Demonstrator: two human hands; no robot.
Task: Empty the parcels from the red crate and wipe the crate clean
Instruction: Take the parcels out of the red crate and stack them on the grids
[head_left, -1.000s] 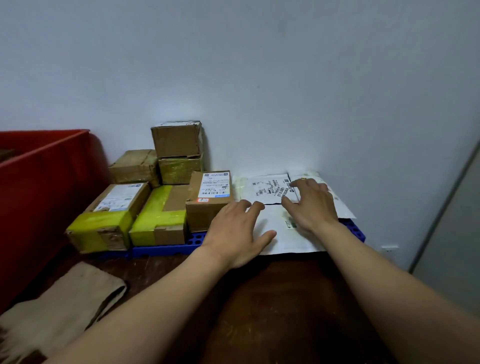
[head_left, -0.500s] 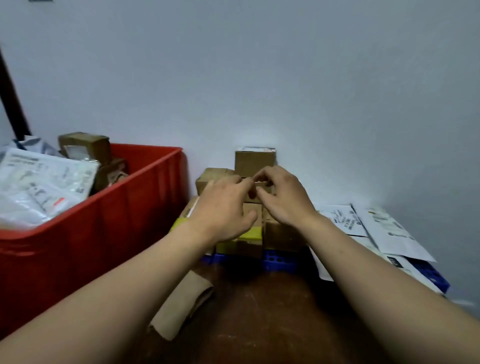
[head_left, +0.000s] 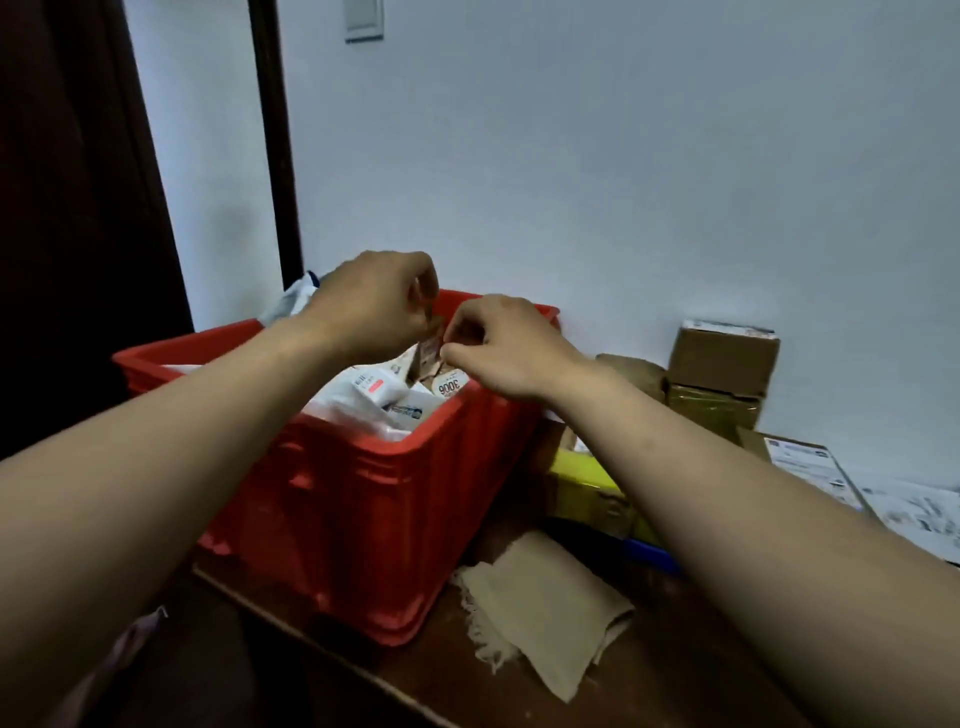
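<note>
- The red crate (head_left: 363, 509) sits at centre left of the frame on a dark table (head_left: 675, 649). White bags (head_left: 363, 400) and a small brown parcel (head_left: 428, 356) are piled inside it.
- Our right hand (head_left: 504, 353) hovers over the crate's far right corner, with thumb and forefinger pinched together on the brown parcel's top edge.
- Our left hand (head_left: 369, 306) is just left of it, fingers curled close above the same parcel. We cannot tell whether they grip it.
- A beige cloth (head_left: 545, 608) lies folded on the table at lower centre, just beside the crate.
- Cardboard boxes (head_left: 722, 364) are stacked against the wall (head_left: 623, 182) at right, and flat white mailers (head_left: 924, 514) lie at the right edge.
</note>
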